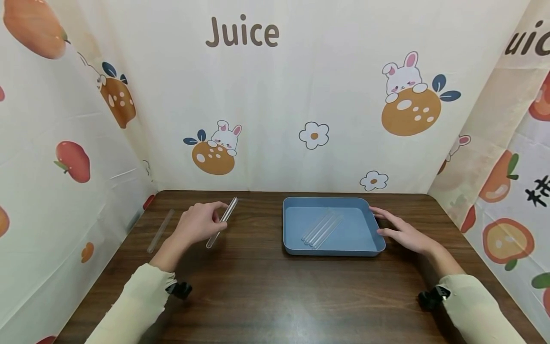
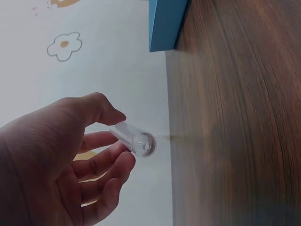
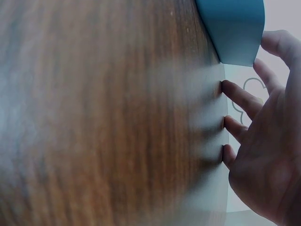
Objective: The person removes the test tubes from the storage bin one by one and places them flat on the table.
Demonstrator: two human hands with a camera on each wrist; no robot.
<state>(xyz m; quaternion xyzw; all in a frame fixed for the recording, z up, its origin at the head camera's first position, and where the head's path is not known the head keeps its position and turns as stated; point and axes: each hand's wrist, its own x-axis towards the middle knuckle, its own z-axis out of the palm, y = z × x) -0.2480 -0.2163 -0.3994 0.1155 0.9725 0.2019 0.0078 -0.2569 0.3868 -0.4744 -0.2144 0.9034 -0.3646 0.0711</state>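
My left hand [image 1: 199, 223] pinches a clear test tube [image 1: 212, 241] between thumb and fingers, tilted above the table left of the tray. The left wrist view looks onto the tube's rounded end [image 2: 145, 146]. To the left of that hand, another clear test tube [image 1: 160, 232] lies on the wood. Several more test tubes [image 1: 323, 230] lie side by side on the floor of the blue tray [image 1: 358, 223]. My right hand [image 1: 406, 234] touches the tray's right side with thumb and forefinger, the other fingertips resting on the table in the right wrist view.
The dark wooden table [image 1: 275, 291] ends at a printed cloth backdrop [image 1: 275, 95] behind. More printed cloth [image 1: 34, 191] hangs along the left side and the right side. Each sleeve has a black wrist device [image 1: 179, 289] at its cuff.
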